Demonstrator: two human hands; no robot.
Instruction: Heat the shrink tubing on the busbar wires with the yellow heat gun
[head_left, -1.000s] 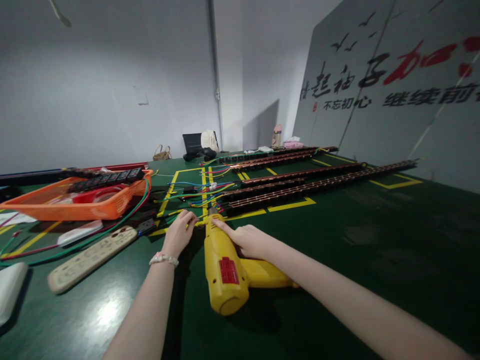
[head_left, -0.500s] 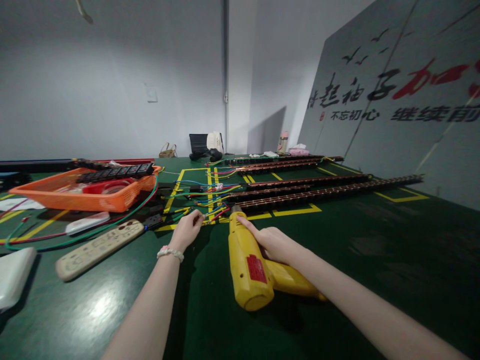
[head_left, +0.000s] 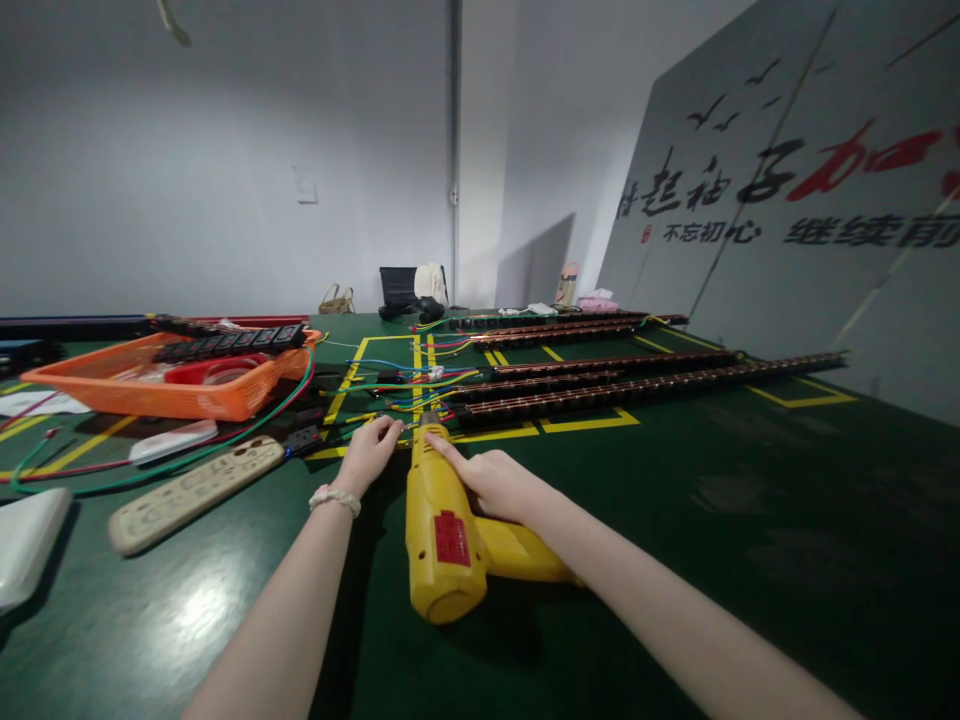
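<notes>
The green table [head_left: 697,600] is filling most of the lower view, and long dark strips with copper-coloured lines [head_left: 645,384] are running across its far right part. An orange basket [head_left: 161,395] is sitting at the left, with a beige power strip [head_left: 196,495] lying slantwise in front of it. The yellow heat gun [head_left: 444,540] is lying lengthwise between the forearms, its nozzle pointing away toward the wires [head_left: 459,378] and its handle projecting right beneath the right forearm. That forearm is slanting in from the lower right, and the right hand [head_left: 499,485] is grasping the gun's body from the right side, one digit stretching along the top toward the nozzle. The left forearm is reaching up from the bottom, wrist slightly bent, a pale bracelet [head_left: 335,498] circling it. The left hand [head_left: 367,452] is curling its fingers inward just beside the nozzle, among the wire ends; whether the fingertips are pinching a wire, I cannot tell.
</notes>
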